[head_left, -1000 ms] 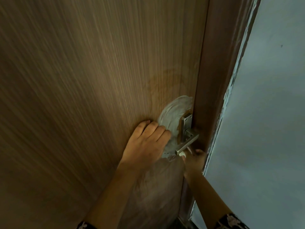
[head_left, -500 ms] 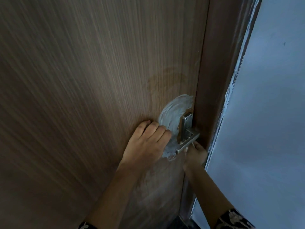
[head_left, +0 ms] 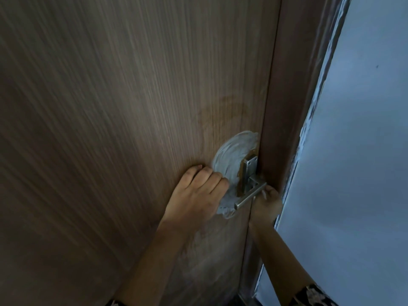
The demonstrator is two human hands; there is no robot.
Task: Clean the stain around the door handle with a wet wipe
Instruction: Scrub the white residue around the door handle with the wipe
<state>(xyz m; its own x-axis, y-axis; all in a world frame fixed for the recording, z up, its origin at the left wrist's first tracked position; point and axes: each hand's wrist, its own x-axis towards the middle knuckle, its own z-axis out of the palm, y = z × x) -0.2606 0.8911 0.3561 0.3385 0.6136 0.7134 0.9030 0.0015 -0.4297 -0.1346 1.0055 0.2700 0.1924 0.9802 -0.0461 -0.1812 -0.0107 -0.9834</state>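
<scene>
Nearest, the right hand (head_left: 266, 204) sits under the door handle (head_left: 250, 196), fingers curled — on what, I cannot tell. The left hand (head_left: 196, 191) presses the door (head_left: 110, 129), fingers together, wet wipe (head_left: 225, 209) bunched at its right edge. The white stain (head_left: 234, 151) arcs just right of and beyond those fingertips, nearer this hand.

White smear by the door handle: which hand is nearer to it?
Left. The left hand presses on the door, touching the white smear at its left rim. The right hand sits beyond the handle lever, beneath it at the door's edge.
</scene>
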